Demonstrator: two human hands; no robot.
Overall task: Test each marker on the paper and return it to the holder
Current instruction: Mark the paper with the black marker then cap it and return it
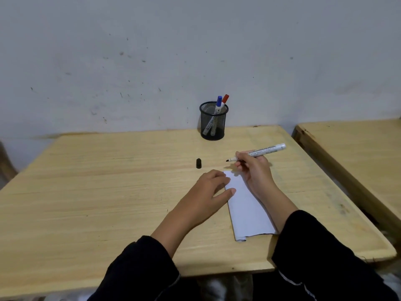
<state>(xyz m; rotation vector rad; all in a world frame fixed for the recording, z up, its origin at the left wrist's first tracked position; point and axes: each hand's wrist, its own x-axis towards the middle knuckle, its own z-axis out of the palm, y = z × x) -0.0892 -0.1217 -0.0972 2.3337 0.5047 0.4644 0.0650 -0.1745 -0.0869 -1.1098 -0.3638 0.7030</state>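
Note:
My right hand [252, 168] grips an uncapped black marker [265, 150], its tip pointing left just above the table beyond the paper's far end. A folded white paper [247, 211] lies on the wooden table [108, 192]. My left hand [211, 187] rests flat on the paper's far left corner, fingers spread. The marker's black cap [198, 163] stands on the table left of the tip. A black mesh holder [213, 120] at the back holds a blue-capped marker [219, 104] and a red-capped marker [225, 98].
A second wooden table [358, 153] stands to the right across a narrow gap. A scuffed white wall rises right behind the holder. Bare tabletop stretches to the left of my hands.

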